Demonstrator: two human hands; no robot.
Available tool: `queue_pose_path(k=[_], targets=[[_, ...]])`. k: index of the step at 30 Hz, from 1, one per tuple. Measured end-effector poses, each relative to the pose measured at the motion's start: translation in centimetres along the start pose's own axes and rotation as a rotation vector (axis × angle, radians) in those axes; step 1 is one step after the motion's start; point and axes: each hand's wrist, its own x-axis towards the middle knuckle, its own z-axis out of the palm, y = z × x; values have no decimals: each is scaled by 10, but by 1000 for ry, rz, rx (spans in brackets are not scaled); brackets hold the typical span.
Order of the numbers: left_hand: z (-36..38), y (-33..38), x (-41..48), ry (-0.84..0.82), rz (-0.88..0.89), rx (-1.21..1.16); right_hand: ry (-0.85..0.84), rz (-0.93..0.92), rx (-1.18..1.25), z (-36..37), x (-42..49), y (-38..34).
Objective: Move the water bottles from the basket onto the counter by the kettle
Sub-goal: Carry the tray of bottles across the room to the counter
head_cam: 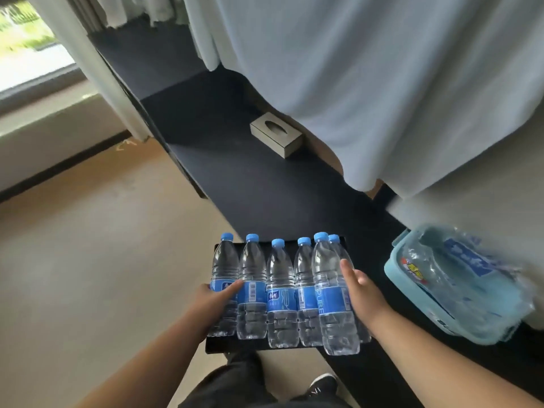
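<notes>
A long dark counter (265,187) stretches away. A grey tissue box (276,134) lies on it further along. At the near end a black tray (219,346) juts past the front edge, bearing six upright water bottles (281,293). Just right of it sits a pale blue basket (394,269), blurred.
</notes>
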Motion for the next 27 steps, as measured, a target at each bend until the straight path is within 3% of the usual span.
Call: queue_pose_path(k=[11, 23, 27], targets=[[-142, -18, 46, 67, -70, -231, -124, -75, -132, 139, 39, -111], [-292, -37, 100, 255, -53, -228, -250, -86, -172, 296, 81, -208], [-324, -43, 112, 353, -131, -229, -294, -117, -242, 333, 95, -238]])
